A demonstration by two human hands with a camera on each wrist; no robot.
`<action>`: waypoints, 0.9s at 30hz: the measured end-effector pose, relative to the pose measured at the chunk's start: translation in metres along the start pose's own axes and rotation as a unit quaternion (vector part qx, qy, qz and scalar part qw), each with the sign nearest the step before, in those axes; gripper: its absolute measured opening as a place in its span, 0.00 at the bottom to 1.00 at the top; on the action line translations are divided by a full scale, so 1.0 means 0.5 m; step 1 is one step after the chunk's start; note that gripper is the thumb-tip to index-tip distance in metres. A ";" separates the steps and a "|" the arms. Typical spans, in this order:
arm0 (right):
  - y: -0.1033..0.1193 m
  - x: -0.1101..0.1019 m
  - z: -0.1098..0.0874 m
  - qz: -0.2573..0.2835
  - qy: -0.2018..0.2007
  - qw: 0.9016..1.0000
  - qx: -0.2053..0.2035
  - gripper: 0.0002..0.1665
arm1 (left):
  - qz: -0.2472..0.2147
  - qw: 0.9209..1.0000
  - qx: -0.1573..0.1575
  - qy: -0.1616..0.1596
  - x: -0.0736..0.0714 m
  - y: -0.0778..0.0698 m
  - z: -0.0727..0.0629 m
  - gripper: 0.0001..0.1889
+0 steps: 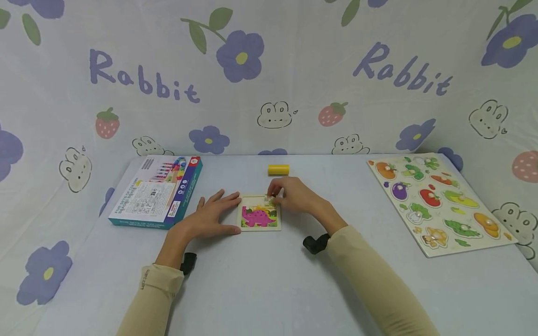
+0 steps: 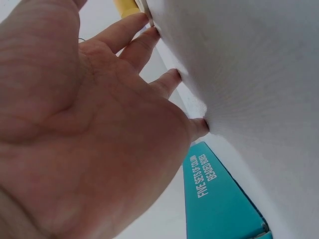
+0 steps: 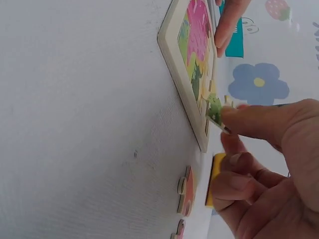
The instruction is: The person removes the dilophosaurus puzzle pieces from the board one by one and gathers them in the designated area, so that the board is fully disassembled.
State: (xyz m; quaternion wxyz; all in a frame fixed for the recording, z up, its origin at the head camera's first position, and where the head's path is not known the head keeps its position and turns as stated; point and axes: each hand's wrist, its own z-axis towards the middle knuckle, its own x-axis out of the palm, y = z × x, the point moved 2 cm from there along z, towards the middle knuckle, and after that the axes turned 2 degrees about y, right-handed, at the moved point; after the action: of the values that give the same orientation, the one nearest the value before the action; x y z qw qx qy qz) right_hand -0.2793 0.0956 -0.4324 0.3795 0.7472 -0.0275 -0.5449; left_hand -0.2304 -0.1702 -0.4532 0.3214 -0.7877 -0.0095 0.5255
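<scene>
Left hand (image 1: 212, 218), straight-fingered and spread along the left edge of the puzzle (image 1: 260, 229), best serves as a brace; the right hand (image 1: 296, 195), thumb and fingertip clamped on the piece (image 3: 214, 108) above the puzzle's far right corner, would do well to level it before pressing. The pale-framed puzzle shows a magenta dinosaur (image 1: 259, 217); the tilted piece is mostly green.

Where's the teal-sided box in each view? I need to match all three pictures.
Head: the teal-sided box lies left of the left hand.
Left wrist: bottom, right of centre, cut off by the edge.
Right wrist: top, right of centre, a strip partly behind the left hand.
Shared landmark: the left hand.
</scene>
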 end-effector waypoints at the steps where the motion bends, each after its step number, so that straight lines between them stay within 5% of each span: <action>1: -0.001 -0.001 0.000 0.002 -0.007 1.000 0.003 0.11 | -0.001 1.000 0.000 0.000 0.000 -0.001 0.000 0.47; 27: -0.017 -0.004 -0.004 0.019 -0.044 0.999 0.015 0.10 | -0.003 1.000 0.002 0.000 0.000 -0.003 0.000 0.47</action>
State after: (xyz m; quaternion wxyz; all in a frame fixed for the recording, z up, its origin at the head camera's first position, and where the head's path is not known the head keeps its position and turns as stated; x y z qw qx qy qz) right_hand -0.2817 0.1036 -0.4356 0.3767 0.7274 -0.0667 -0.5697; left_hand -0.2301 -0.1689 -0.4523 0.3245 -0.7872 -0.0109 0.5243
